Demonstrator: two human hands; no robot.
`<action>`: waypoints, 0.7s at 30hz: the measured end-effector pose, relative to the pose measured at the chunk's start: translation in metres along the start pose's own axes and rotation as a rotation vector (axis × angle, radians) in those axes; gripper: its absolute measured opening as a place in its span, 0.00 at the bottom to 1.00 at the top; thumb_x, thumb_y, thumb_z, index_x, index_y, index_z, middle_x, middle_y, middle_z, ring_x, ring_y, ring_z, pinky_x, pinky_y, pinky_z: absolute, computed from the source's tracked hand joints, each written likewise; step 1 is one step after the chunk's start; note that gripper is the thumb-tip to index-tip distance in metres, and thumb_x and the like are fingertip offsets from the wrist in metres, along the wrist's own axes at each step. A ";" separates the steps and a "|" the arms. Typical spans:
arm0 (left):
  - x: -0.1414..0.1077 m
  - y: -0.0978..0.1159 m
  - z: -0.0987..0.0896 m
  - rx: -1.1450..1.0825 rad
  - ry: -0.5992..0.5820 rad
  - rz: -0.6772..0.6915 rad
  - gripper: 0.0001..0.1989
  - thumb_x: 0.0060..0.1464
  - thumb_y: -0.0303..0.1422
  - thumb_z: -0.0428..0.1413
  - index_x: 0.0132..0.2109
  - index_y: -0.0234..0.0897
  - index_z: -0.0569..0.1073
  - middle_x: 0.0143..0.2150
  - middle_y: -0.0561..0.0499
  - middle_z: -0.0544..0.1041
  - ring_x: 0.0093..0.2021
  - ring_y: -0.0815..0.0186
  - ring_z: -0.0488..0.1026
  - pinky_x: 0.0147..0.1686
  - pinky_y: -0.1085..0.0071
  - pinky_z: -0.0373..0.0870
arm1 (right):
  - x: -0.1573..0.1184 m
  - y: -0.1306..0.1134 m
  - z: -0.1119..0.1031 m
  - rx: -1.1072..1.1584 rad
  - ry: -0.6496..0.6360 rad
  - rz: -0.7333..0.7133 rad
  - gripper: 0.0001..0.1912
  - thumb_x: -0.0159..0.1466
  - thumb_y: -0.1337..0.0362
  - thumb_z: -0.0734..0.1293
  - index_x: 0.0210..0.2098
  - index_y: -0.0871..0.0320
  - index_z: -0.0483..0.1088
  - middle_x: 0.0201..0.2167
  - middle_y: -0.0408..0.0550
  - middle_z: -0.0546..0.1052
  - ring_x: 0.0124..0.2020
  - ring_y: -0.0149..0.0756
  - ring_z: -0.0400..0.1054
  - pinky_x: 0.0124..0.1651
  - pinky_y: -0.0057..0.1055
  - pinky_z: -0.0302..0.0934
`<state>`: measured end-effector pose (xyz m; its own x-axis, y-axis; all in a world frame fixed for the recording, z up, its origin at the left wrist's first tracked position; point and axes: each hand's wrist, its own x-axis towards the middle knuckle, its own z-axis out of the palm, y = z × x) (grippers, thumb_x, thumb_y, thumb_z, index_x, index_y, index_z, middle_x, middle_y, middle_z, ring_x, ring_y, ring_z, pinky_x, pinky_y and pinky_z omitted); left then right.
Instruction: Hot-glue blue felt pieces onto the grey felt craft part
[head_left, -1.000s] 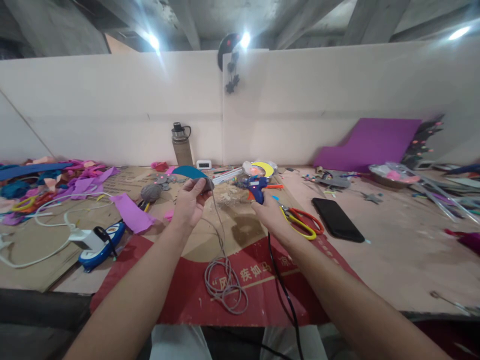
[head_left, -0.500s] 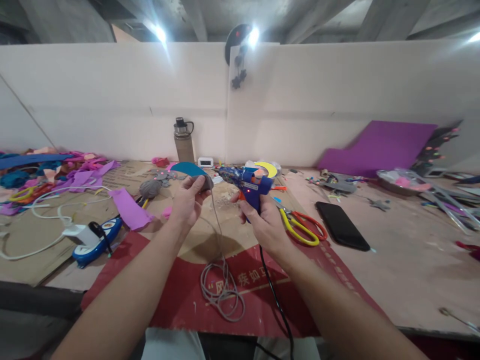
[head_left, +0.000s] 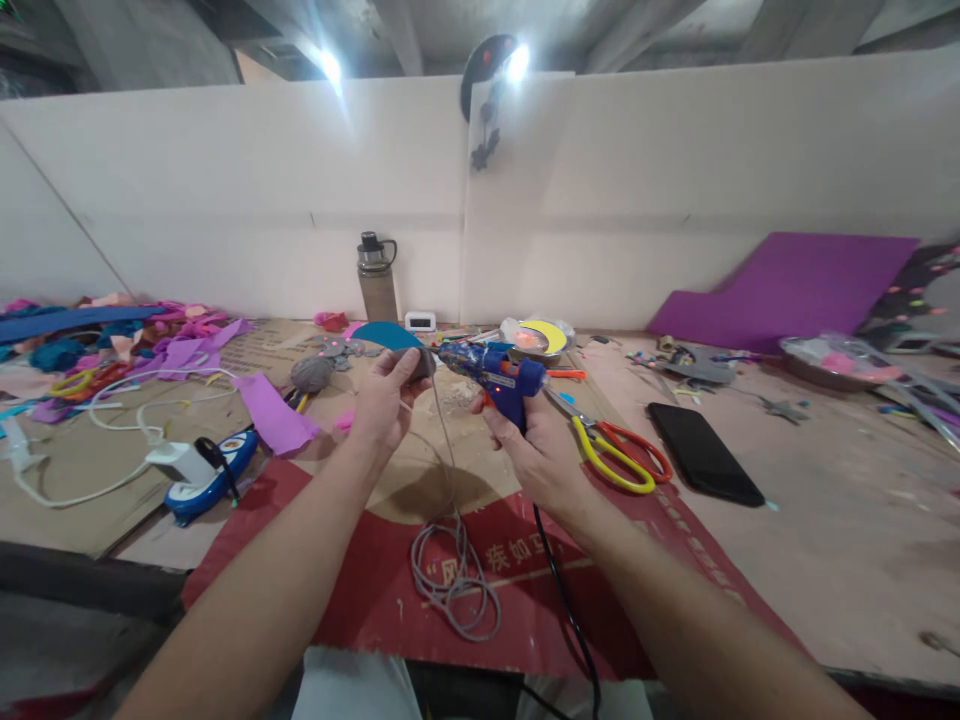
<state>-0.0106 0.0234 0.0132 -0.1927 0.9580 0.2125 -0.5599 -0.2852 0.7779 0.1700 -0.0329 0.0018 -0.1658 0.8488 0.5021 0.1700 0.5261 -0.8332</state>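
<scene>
In the head view my left hand (head_left: 382, 405) pinches a curved piece of craft sheet, blue (head_left: 386, 334) along its arc and grey (head_left: 422, 367) at the near end. A thin grey cord (head_left: 442, 425) hangs from that end down to a loose coil (head_left: 456, 590). My right hand (head_left: 525, 440) is wrapped round the handle of a blue hot glue gun (head_left: 510, 382), a finger by its orange trigger. The gun's nozzle points left and lies at the grey end; whether it touches cannot be made out. A black power cable (head_left: 559, 580) runs down from the gun.
Red-printed cardboard (head_left: 375, 590) covers the table before me. Right of the gun lie scissors (head_left: 626, 460) and a black phone (head_left: 705, 455). To the left are a grey yarn ball (head_left: 312, 374), a purple strip (head_left: 277, 415) and a power strip (head_left: 191, 500). A bottle (head_left: 377, 285) stands behind.
The glue gun's nozzle has come closer to the grey end of the curved piece. The whole view has shifted slightly, so things appear further right.
</scene>
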 end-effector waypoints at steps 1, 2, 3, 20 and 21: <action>0.000 0.000 0.000 0.000 0.002 -0.001 0.16 0.36 0.35 0.71 0.32 0.36 0.74 0.29 0.54 0.77 0.29 0.72 0.74 0.25 0.78 0.70 | 0.000 0.000 0.000 -0.003 0.002 -0.002 0.14 0.67 0.54 0.61 0.47 0.55 0.66 0.41 0.50 0.76 0.37 0.37 0.69 0.40 0.36 0.64; 0.000 0.000 0.000 0.000 0.001 -0.002 0.16 0.36 0.35 0.71 0.32 0.36 0.74 0.29 0.54 0.77 0.28 0.72 0.74 0.25 0.78 0.70 | 0.000 0.000 0.000 -0.007 0.003 -0.001 0.14 0.67 0.54 0.61 0.47 0.55 0.66 0.41 0.50 0.76 0.38 0.38 0.69 0.41 0.37 0.64; 0.001 -0.001 -0.001 -0.002 -0.003 -0.004 0.16 0.36 0.35 0.71 0.32 0.35 0.74 0.29 0.54 0.77 0.28 0.72 0.74 0.25 0.78 0.70 | 0.000 0.001 0.001 -0.012 0.005 0.001 0.15 0.67 0.53 0.61 0.47 0.55 0.66 0.41 0.50 0.76 0.38 0.38 0.69 0.40 0.37 0.64; -0.001 0.000 0.001 -0.001 -0.006 0.015 0.15 0.37 0.34 0.70 0.30 0.35 0.73 0.29 0.53 0.77 0.29 0.71 0.74 0.25 0.77 0.69 | -0.001 0.000 0.000 -0.097 0.020 -0.008 0.16 0.67 0.53 0.61 0.48 0.56 0.65 0.43 0.53 0.75 0.42 0.42 0.70 0.41 0.39 0.65; -0.001 0.000 0.001 -0.001 -0.007 0.016 0.15 0.37 0.34 0.70 0.30 0.35 0.73 0.29 0.52 0.77 0.30 0.71 0.74 0.25 0.77 0.69 | -0.001 0.000 0.000 -0.101 0.021 -0.011 0.16 0.67 0.53 0.61 0.48 0.56 0.65 0.43 0.53 0.75 0.42 0.42 0.69 0.41 0.39 0.65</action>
<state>-0.0095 0.0227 0.0132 -0.1955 0.9536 0.2289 -0.5579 -0.3001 0.7738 0.1701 -0.0337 0.0015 -0.1474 0.8434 0.5167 0.2655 0.5370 -0.8007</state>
